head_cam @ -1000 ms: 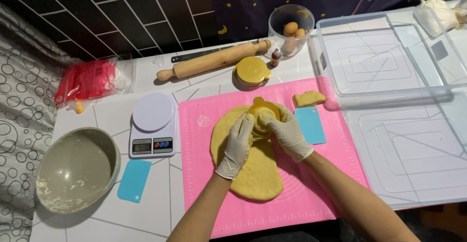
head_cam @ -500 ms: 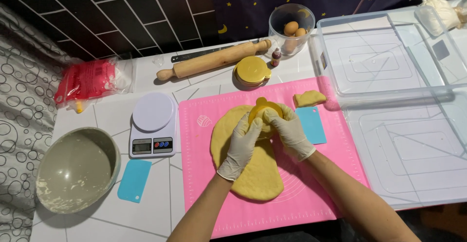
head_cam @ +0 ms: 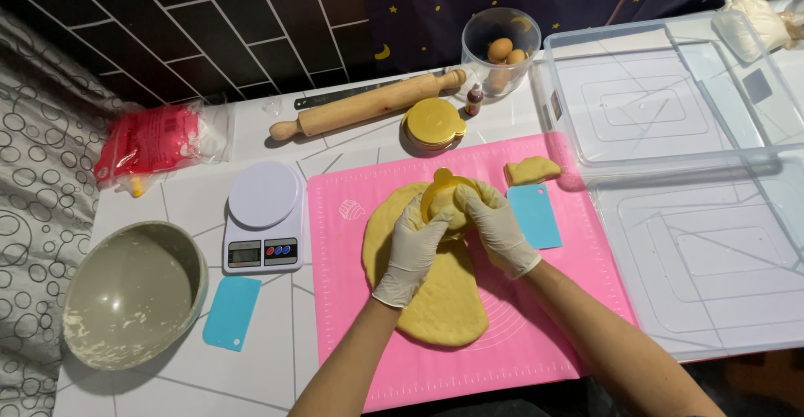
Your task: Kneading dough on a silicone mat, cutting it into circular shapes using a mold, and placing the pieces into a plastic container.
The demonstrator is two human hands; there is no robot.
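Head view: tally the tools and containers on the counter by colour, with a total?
Blue: 2, flat plastic scrapers
Yellow: 2, round cutter in gloved hands, round cutter stack
White: 1, kitchen scale
Wood: 1, rolling pin
Pink: 1, silicone mat
Grey: 1, mixing bowl
Clear: 1, egg cup
Total: 9

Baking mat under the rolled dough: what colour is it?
Pink baking mat, with faint white printed markings; head view.

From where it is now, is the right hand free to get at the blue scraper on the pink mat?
Probably yes. The right hand is on the yellow cutter, and the blue scraper lies flat just beside it on the pink mat, nothing between.
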